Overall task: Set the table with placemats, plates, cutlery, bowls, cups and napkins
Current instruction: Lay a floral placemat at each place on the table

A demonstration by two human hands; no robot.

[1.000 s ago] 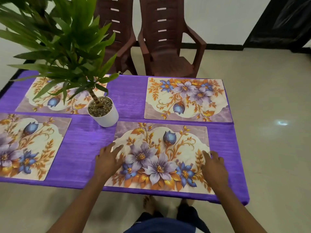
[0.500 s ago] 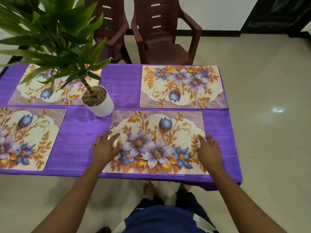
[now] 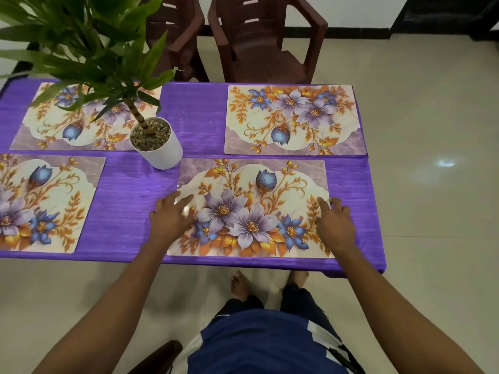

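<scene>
Along the near edge of the surface (image 3: pixel 129 211), toward its right corner, the placemat (image 3: pixel 252 209) lay with its long axis running left to right. On its left short edge the left hand (image 3: pixel 170 218) rested with fingers spread flat; on its right short edge the right hand (image 3: pixel 336 225) pressed likewise, fingers loosely splayed, gripping nothing. Both hands sat equally near, one at each end.
</scene>
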